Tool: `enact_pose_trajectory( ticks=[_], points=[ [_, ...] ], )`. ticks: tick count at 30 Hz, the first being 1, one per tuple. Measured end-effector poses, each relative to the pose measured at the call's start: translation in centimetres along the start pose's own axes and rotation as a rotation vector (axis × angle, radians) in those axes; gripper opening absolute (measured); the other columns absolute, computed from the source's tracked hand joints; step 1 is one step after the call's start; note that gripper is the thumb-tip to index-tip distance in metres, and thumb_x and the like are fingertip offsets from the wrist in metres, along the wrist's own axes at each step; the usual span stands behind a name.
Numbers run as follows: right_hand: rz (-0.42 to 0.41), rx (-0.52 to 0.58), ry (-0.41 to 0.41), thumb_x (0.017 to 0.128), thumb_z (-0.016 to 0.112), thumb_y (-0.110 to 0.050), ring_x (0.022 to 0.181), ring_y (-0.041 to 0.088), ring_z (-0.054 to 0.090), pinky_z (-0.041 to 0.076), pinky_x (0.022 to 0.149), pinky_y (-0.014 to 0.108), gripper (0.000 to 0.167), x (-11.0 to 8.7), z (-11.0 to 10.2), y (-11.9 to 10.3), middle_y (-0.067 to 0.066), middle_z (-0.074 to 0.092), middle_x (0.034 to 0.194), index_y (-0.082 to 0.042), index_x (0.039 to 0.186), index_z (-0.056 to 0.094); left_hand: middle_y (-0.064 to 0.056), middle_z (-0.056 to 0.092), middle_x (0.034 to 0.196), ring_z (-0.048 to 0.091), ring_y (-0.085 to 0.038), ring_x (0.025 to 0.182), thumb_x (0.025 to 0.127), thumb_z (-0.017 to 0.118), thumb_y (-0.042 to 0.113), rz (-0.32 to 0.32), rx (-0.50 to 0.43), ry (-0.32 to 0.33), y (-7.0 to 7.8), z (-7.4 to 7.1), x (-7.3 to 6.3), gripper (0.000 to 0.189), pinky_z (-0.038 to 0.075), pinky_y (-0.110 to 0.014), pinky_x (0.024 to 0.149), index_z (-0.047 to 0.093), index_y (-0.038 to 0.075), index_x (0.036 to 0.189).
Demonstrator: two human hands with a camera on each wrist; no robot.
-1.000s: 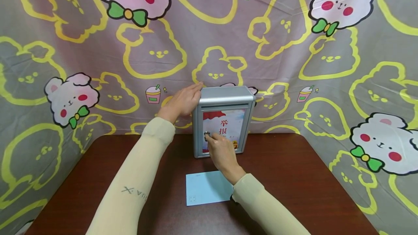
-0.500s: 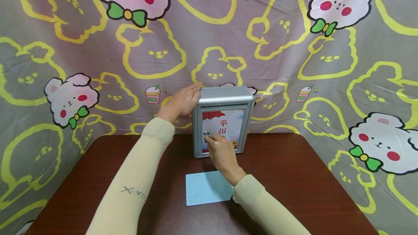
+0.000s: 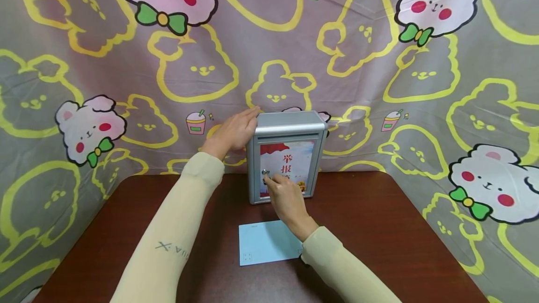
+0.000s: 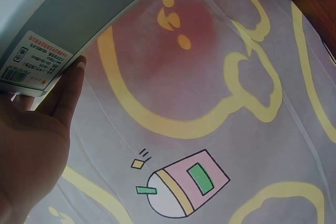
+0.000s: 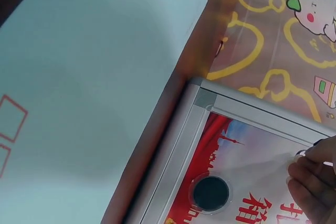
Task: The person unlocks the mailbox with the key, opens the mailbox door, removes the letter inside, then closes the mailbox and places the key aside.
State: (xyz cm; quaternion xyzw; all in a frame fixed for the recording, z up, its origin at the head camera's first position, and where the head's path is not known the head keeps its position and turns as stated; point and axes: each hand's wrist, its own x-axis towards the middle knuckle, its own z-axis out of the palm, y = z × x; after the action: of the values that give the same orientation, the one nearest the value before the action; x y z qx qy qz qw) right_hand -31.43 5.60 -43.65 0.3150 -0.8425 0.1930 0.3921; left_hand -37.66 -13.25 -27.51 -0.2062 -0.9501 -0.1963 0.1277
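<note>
A grey metal suggestion box (image 3: pixel 289 130) with a red-lettered poster front stands upright on the table. My left hand (image 3: pixel 231 133) rests against its upper left corner, fingers straight; in the left wrist view, those fingers (image 4: pixel 71 90) lie along the box's side by a white label (image 4: pixel 34 60). At the left of the poster is a small silver lock (image 3: pixel 265 172). Just below it, thumb and forefinger of my right hand (image 3: pixel 288 198) pinch a small key, mostly hidden by the fingertips. The right wrist view catches this hand (image 5: pixel 315 179) at the poster, a small metal ring showing there.
A light blue envelope (image 3: pixel 267 244) lies flat on the brown table (image 3: pixel 362 242) in front of the box, partly under the right wrist. Behind the box hangs a patterned cloth (image 3: pixel 358 83). A slot (image 3: pixel 290 138) runs across the top of the box front.
The right fingertips have shifted slightly at the lock, and more of its silver face shows above them. The left hand, box and envelope stay in place.
</note>
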Motion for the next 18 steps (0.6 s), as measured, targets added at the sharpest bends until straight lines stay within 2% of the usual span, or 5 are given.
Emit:
enact_pose_trajectory(
  ticks=[9,18],
  points=[
    [-0.017,0.016,0.004,0.090,0.075,0.001,0.071,0.017,0.068,0.061,0.063,0.029,0.024,-0.56,-0.27,0.04,0.004,0.069,0.085,-0.005,0.112,0.080,0.003,0.026,0.169,0.023,-0.021,0.156,0.106,0.020,0.036,-0.007,0.005,-0.002,-0.04,0.13,0.01,0.061,0.020,-0.039,0.127,0.032,0.016,0.162],
    [-0.067,-0.031,0.041,0.087,0.078,0.001,0.070,0.016,0.067,0.059,0.059,0.029,0.025,-0.78,-0.19,0.36,0.002,0.068,0.082,-0.007,0.110,0.081,0.002,0.026,0.169,0.022,-0.020,0.156,0.107,0.022,0.037,0.000,-0.004,0.000,-0.09,0.05,0.03,0.060,0.019,-0.039,0.127,0.030,0.015,0.163]
  ],
)
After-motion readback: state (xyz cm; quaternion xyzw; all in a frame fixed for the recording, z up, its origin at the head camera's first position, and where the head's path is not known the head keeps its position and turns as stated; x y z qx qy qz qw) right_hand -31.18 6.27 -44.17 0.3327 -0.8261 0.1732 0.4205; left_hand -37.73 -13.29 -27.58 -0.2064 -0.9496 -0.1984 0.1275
